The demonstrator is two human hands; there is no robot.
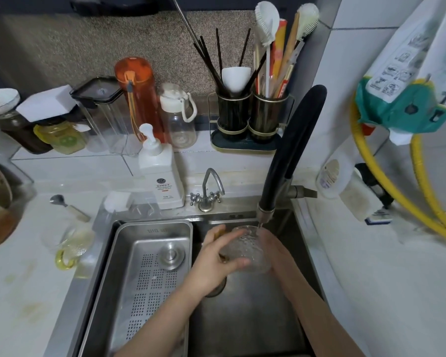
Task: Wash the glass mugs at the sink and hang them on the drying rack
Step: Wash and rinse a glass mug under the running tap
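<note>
Over the sink (255, 318), the left hand (211, 264) curls its fingers around a textured glass mug (245, 249); the right hand (273, 247) cups its far side, grip unclear. Water runs from the black faucet (291, 150). Wet glass could slip and crack against steel.

White tiled counter (70, 163) left and far; white tiled wall (358, 60) right; speckled brown backsplash (101, 47) far; steel sink basin (247, 318) near centre. Light even.
</note>
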